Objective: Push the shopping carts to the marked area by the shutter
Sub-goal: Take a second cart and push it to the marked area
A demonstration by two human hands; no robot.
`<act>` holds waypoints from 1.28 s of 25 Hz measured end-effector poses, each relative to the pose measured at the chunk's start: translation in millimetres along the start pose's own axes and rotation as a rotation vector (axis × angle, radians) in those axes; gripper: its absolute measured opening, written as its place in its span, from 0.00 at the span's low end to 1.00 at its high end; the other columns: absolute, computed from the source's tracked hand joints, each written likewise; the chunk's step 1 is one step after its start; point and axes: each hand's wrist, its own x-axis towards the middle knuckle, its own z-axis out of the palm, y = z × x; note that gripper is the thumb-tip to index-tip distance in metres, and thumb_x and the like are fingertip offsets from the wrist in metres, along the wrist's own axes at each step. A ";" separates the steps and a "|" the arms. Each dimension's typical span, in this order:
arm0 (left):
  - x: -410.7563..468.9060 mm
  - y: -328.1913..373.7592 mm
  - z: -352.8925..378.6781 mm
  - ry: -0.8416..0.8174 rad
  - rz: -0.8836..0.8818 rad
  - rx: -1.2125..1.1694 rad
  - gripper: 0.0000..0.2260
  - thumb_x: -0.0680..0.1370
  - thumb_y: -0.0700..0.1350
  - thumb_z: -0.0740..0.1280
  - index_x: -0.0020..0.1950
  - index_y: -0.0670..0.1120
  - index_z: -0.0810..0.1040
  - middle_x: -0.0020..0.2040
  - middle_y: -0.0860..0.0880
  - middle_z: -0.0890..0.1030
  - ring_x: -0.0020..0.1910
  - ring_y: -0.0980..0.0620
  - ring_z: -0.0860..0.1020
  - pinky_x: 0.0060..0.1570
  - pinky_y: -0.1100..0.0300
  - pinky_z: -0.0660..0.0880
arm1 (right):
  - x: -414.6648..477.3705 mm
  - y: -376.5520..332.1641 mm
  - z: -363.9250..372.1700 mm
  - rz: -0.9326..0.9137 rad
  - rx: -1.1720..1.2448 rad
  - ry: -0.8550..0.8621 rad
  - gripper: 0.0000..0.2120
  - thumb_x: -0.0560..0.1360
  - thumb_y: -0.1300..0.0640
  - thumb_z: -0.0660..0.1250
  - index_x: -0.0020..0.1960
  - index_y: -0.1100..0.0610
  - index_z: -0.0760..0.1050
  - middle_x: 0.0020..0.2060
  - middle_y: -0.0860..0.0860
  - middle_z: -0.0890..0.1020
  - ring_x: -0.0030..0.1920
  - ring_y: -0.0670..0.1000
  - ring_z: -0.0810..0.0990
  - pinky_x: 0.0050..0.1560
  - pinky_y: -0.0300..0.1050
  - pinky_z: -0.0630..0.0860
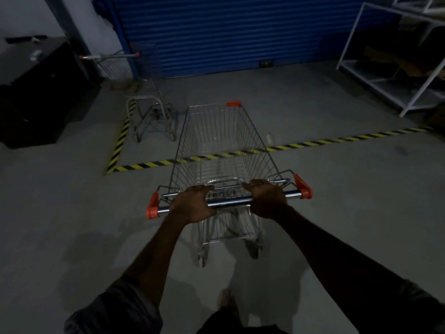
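A wire shopping cart (pixel 218 143) with orange corner caps stands right in front of me, its chrome handle bar (pixel 231 201) running across. My left hand (pixel 192 206) grips the bar left of centre and my right hand (pixel 267 197) grips it right of centre. The basket's front half lies over the yellow-black floor tape (pixel 313 142) that marks an area before the blue shutter (pixel 216 32). A second cart (pixel 142 75) stands inside that area at the far left, next to the shutter.
A dark cabinet (pixel 36 92) sits at the left. White metal shelving (pixel 397 68) holding cardboard stands at the right, inside the tape line. Grey concrete floor stretches between the second cart and the shelving. My foot (pixel 227 302) shows below.
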 end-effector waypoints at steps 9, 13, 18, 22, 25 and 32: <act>178.2 -42.0 -30.2 -0.030 0.082 0.001 0.37 0.71 0.64 0.71 0.78 0.59 0.66 0.77 0.53 0.70 0.74 0.48 0.70 0.69 0.52 0.71 | 164.7 59.4 -21.1 0.168 -0.060 -0.128 0.35 0.76 0.52 0.68 0.80 0.45 0.61 0.77 0.49 0.67 0.77 0.52 0.64 0.71 0.53 0.70; 261.8 -64.9 -39.9 0.008 0.094 0.008 0.36 0.69 0.67 0.69 0.76 0.60 0.69 0.74 0.52 0.74 0.70 0.47 0.74 0.65 0.52 0.75 | 238.0 86.7 -22.3 0.186 -0.083 -0.061 0.32 0.72 0.53 0.70 0.76 0.46 0.69 0.73 0.51 0.73 0.72 0.54 0.72 0.64 0.55 0.76; 360.8 -85.5 -48.3 0.241 0.116 0.107 0.31 0.67 0.69 0.66 0.64 0.52 0.81 0.62 0.49 0.83 0.57 0.45 0.83 0.53 0.51 0.80 | 330.6 127.1 -10.4 0.146 -0.096 0.145 0.12 0.66 0.59 0.70 0.50 0.53 0.81 0.53 0.52 0.84 0.51 0.58 0.84 0.43 0.50 0.79; 439.9 -101.5 -50.1 0.321 0.081 0.199 0.24 0.66 0.63 0.77 0.53 0.47 0.84 0.63 0.48 0.82 0.55 0.45 0.82 0.47 0.51 0.80 | 405.7 168.3 -10.4 0.069 -0.075 0.200 0.21 0.61 0.57 0.77 0.54 0.53 0.81 0.51 0.52 0.84 0.45 0.57 0.85 0.36 0.48 0.79; 492.9 -106.7 -53.4 0.377 0.007 0.190 0.25 0.67 0.65 0.75 0.54 0.47 0.82 0.59 0.48 0.77 0.53 0.47 0.78 0.41 0.51 0.79 | 459.1 200.3 -11.0 -0.008 -0.055 0.205 0.28 0.65 0.48 0.73 0.65 0.51 0.77 0.61 0.50 0.81 0.55 0.56 0.82 0.43 0.50 0.80; 615.4 -127.5 -74.6 0.327 -0.087 0.244 0.26 0.66 0.67 0.71 0.55 0.51 0.79 0.41 0.49 0.83 0.37 0.43 0.83 0.34 0.54 0.76 | 576.3 248.9 -22.0 -0.135 -0.074 0.293 0.33 0.76 0.28 0.58 0.69 0.50 0.75 0.60 0.50 0.81 0.56 0.53 0.79 0.43 0.48 0.78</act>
